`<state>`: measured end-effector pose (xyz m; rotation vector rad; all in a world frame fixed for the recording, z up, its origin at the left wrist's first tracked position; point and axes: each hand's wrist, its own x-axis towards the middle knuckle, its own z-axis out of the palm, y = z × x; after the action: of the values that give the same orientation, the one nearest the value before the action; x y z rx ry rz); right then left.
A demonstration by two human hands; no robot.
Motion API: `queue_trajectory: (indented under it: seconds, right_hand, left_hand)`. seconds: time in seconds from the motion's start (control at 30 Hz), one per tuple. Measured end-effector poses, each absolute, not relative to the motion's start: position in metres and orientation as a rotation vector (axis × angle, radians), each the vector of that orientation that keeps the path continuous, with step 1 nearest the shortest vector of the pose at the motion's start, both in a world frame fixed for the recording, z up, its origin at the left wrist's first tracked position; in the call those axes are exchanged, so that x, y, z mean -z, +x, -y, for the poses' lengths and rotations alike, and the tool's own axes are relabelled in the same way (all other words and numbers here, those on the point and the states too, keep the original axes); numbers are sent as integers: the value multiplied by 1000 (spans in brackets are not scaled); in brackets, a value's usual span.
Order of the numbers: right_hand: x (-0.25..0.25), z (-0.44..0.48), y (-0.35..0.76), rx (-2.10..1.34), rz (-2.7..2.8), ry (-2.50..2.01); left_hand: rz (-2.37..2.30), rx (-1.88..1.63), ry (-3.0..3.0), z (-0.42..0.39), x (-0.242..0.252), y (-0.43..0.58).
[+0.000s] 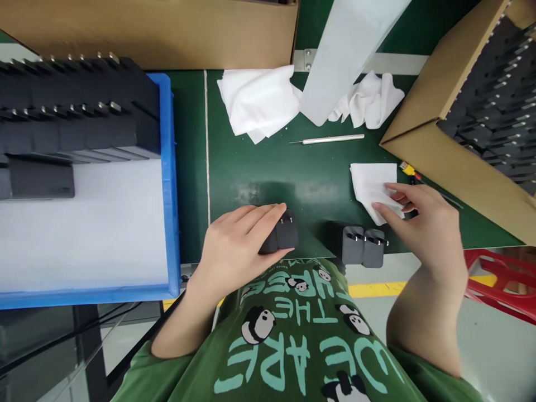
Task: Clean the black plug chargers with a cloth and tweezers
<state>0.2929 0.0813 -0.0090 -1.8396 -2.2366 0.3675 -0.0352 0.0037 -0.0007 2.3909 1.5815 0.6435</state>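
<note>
My left hand is wrapped around a dark grey plug adapter near the front edge of the table. Its two metal prongs point up, and my fingers cover part of its body. On the right, my right hand has its thumb and fingers bent onto a small folded white cloth, with the thumb and index finger on its right part. Between my hands, two more plug adapters stand side by side at the table edge, prongs showing.
A blue tray with rows of adapters stands left. Cardboard boxes are at the back and right, the right one full of adapters. A thin white pen-like tool, crumpled cloths and a yellow-tipped cable lie on the green table.
</note>
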Motion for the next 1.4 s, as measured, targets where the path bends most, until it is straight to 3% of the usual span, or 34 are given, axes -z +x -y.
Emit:
queue_trajectory:
  seconds: [0.23, 0.37, 0.47, 0.67, 0.97, 1.1, 1.27, 1.4]
  right_hand:
    - [-40, -45, 259, 17, 2163, -1667]
    - [-50, -9, 198, -208, 2677, -971]
    - [-36, -3, 171, -119, 2763, -760]
    - [-36, -11, 185, 168, 2903, -806]
    - [-33, -8, 179, 90, 2826, -710]
    - [-38, -13, 187, 129, 2809, -819]
    - [-50, -20, 201, -142, 2617, -986]
    - [-58, -47, 219, -12, 2281, -1326]
  left_hand:
    - [-1563, -660, 2406, -4, 0, -36]
    - [-1579, -680, 2382, -3, 1, -35]
    - [-1602, -714, 2379, -4, 0, -34]
    - [-1599, -683, 2384, -4, 1, -35]
    - [-1600, -722, 2370, -2, 5, -34]
    - [-1613, -711, 2358, -2, 5, -33]
    - [-1647, -633, 2411, 0, -5, -34]
    - [-1663, -678, 2405, 6, -17, -41]
